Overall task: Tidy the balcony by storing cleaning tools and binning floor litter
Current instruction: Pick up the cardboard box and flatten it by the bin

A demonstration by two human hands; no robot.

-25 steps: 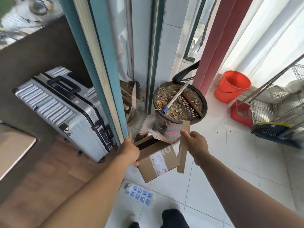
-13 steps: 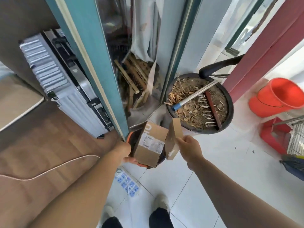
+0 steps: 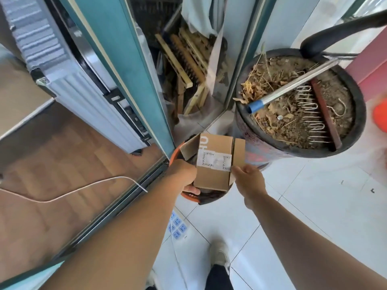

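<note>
A brown cardboard box (image 3: 213, 164) with a white tape strip hangs directly over a small orange-rimmed bin (image 3: 189, 198) lined with a black bag, on the tiled floor by the sliding door. My left hand (image 3: 184, 176) grips the box at its left side, fingers curled under it. On the right, my right hand (image 3: 248, 181) pinches the box's loose flap (image 3: 239, 152). Most of the bin is hidden under the box.
A big dark planter (image 3: 301, 105) of dry leaves, with a metal pole (image 3: 293, 86) and a wire rack across it, stands just right of the bin. Teal door frame (image 3: 134, 80) and a silver suitcase (image 3: 69, 65) are left. A power strip (image 3: 178, 226) lies by my feet.
Both hands have carried the box forward and down until it sits over the bin. The loose flap now lies folded against the box. My view has tilted down and closer.
</note>
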